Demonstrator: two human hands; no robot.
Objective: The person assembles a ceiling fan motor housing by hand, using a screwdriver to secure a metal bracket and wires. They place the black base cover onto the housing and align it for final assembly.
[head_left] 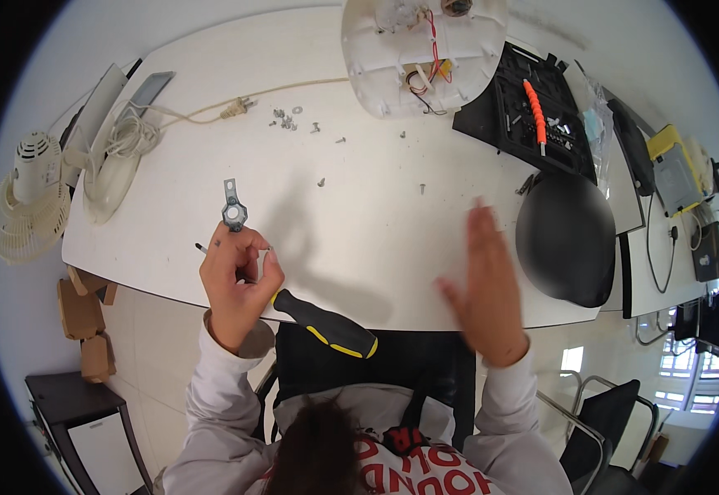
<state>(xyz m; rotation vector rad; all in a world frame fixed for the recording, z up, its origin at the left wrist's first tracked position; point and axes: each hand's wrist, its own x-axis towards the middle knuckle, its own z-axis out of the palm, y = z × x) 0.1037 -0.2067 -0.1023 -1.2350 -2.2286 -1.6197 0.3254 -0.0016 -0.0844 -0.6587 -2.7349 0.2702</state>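
My left hand [236,276] is closed around a screwdriver [326,324] with a black and yellow handle. Its handle points toward my lap, and the tip pokes out on the far side of my fingers. A small grey metal bracket [230,194] with a slotted tab and a ring-shaped part sticks up from the same hand's fingers. My right hand [491,285] hovers over the table's near edge, slightly blurred, with its fingers stretched out and nothing in it. Several small screws [285,121] and a washer [297,110] lie scattered across the white table [376,223].
A white plastic shell [384,78] with red and black wires lies at the back. To its right is an open black tool case [491,115] holding an orange flexible shaft [534,111]. A black oval part [566,243] sits right of my hand. A fan [33,194] stands left.
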